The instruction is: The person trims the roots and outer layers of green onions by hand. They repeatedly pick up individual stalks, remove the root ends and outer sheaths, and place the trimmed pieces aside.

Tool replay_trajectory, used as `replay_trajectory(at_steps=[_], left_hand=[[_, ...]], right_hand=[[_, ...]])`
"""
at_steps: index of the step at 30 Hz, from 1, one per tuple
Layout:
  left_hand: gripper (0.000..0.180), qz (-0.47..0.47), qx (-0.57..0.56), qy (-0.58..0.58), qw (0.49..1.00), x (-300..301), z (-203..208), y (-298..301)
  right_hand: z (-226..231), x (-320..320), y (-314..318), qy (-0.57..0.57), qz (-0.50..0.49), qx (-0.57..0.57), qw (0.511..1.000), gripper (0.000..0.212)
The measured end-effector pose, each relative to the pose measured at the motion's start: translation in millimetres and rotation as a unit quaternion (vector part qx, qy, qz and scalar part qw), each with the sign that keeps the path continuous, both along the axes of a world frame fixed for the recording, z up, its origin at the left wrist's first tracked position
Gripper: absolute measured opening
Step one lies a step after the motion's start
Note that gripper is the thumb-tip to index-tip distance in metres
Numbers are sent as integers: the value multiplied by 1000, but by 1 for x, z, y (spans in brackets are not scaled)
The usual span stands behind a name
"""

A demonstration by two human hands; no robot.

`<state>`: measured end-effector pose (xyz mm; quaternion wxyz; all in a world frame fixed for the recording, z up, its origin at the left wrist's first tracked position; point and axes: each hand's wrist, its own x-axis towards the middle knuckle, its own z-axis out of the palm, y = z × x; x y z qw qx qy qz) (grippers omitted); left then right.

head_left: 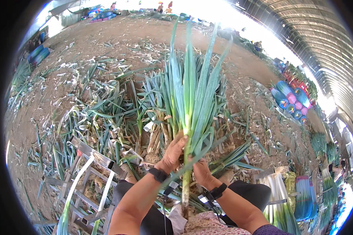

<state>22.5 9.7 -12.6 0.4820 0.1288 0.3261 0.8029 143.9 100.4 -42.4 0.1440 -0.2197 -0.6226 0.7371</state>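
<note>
Ground: brown soil, strewn with leaf scraps.
Leek: upright between the knees, long blue-green leaves fanned, pale green stem browning below.
Left grip: wrapped round the stem.
Right grip: against it; on my feed, how closed I cannot tell.

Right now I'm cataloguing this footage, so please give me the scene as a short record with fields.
Held: one tall leek-like plant, roughly upright, leaves up
Left hand: wrapped around its stem
Right hand: at the stem lower down, fingertips partly hidden
Ahead: heap of similar plants
Left side: metal rack with pale-stemmed stalks across it
Right side: bundle of pale-stemmed plants
Farther right: blue and pink wrapped bundles
Ground: brown, strewn with leaf scraps
</note>
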Motion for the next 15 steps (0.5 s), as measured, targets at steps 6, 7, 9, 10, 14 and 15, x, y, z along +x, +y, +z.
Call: replay_trajectory(at_steps=[6,7,9,10,14,15], left_hand=[[33,-25,4,-2,1000,-1,-11,1],[31,-25,19,11,999,-1,-13,3],[28,1,18,33,999,4,-11,5],[28,5,16,28,999,6,-12,6],[28,25,3,22,999,8,-11,11],[28,27,-5,20,999,7,-9,11]], right_hand=[[26,-4,2,-15,51,151,987,25],[25,0,1,-8,40,81,996,26],[26,4,0,28,26,38,999,26],[27,5,-1,46,19,15,999,26],[30,3,-10,54,-35,19,998,27],[29,2,-11,58,-41,22,997,26]])
